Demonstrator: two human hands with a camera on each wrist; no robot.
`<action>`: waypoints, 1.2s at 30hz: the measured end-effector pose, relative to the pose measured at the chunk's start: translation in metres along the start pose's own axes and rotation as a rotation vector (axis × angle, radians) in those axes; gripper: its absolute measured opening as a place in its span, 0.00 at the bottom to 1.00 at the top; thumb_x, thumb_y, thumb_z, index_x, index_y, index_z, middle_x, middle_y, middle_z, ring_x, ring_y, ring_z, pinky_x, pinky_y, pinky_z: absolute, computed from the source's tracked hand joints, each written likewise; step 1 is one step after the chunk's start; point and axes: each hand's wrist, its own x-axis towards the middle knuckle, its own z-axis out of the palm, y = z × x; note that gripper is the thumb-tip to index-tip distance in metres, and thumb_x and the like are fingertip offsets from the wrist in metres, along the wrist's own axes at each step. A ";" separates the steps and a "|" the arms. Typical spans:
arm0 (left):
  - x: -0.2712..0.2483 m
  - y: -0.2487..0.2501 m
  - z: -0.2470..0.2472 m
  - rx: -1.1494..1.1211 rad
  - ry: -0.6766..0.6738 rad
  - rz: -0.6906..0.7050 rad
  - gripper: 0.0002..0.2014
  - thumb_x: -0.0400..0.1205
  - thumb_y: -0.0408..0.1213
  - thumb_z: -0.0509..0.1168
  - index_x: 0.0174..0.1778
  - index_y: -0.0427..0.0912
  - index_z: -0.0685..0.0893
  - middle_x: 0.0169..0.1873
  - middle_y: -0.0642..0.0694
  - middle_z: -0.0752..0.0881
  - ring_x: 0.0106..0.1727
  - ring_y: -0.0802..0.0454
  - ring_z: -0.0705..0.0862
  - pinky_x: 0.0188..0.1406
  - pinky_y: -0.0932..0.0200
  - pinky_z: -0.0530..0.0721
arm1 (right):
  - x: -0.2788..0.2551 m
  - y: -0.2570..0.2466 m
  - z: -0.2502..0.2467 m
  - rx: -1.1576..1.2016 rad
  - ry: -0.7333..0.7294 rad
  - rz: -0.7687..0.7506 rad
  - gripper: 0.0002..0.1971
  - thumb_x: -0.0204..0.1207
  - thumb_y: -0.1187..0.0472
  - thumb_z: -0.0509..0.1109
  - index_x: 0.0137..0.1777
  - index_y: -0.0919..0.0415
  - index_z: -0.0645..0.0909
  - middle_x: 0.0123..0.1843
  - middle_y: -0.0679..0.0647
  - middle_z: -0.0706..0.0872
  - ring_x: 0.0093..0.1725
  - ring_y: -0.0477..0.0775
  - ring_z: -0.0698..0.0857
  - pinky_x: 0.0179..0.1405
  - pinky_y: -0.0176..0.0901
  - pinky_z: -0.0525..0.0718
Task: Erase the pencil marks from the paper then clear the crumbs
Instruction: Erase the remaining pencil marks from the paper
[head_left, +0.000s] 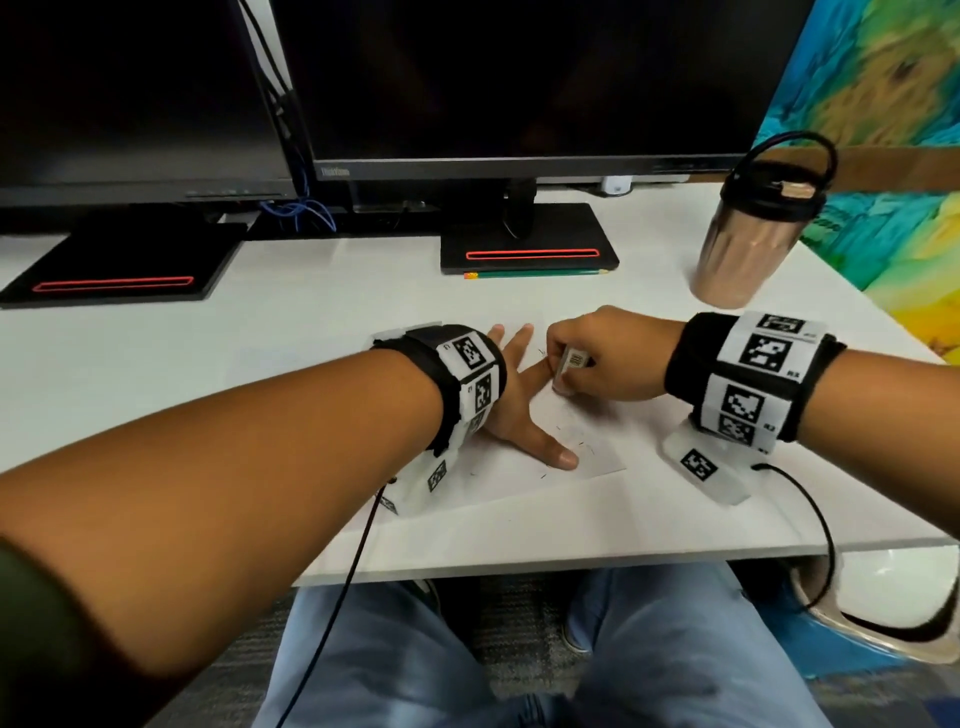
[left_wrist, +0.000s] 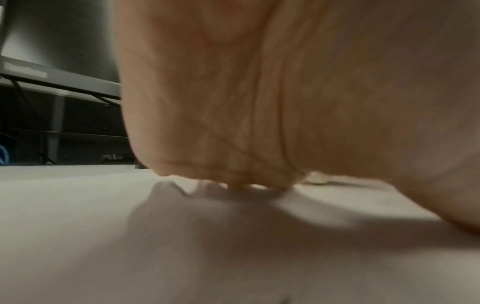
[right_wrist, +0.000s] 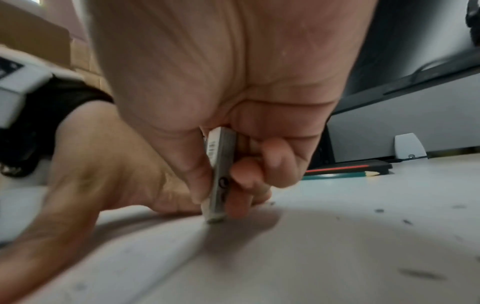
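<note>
The desk (head_left: 291, 332) is white. At two o'clock stands a copper tumbler (head_left: 748, 244) with a black lid. A green pencil (head_left: 535, 273) lies at twelve. Wristbands (head_left: 753, 379) show black-and-white square codes.

In the left wrist view the left hand (left_wrist: 298, 92) fills the upper right and hides its own fingers. In the right wrist view we see the eraser (right_wrist: 221, 174) blurred, its tip perhaps touching the paper (right_wrist: 311, 257). Both monitors (head_left: 519, 78) are cut off at the head view's top.
</note>
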 end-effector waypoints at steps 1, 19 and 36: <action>0.000 0.001 0.001 0.015 -0.008 -0.008 0.61 0.65 0.83 0.58 0.83 0.62 0.28 0.83 0.43 0.25 0.84 0.34 0.29 0.79 0.24 0.41 | -0.001 -0.001 0.004 -0.001 -0.006 -0.025 0.03 0.78 0.56 0.69 0.47 0.52 0.76 0.46 0.50 0.86 0.46 0.53 0.83 0.45 0.45 0.81; -0.001 0.004 -0.001 0.064 -0.018 -0.029 0.61 0.65 0.84 0.58 0.84 0.63 0.31 0.84 0.42 0.26 0.85 0.35 0.31 0.80 0.26 0.42 | -0.008 0.000 0.006 0.058 -0.024 -0.073 0.03 0.76 0.58 0.70 0.46 0.52 0.79 0.42 0.44 0.87 0.43 0.48 0.84 0.45 0.45 0.84; -0.002 0.004 -0.001 0.061 -0.011 -0.031 0.62 0.64 0.84 0.58 0.83 0.62 0.29 0.84 0.43 0.26 0.86 0.35 0.32 0.80 0.26 0.45 | -0.017 0.003 0.014 0.016 0.053 -0.117 0.02 0.77 0.59 0.68 0.49 0.54 0.79 0.39 0.43 0.84 0.38 0.48 0.80 0.38 0.40 0.76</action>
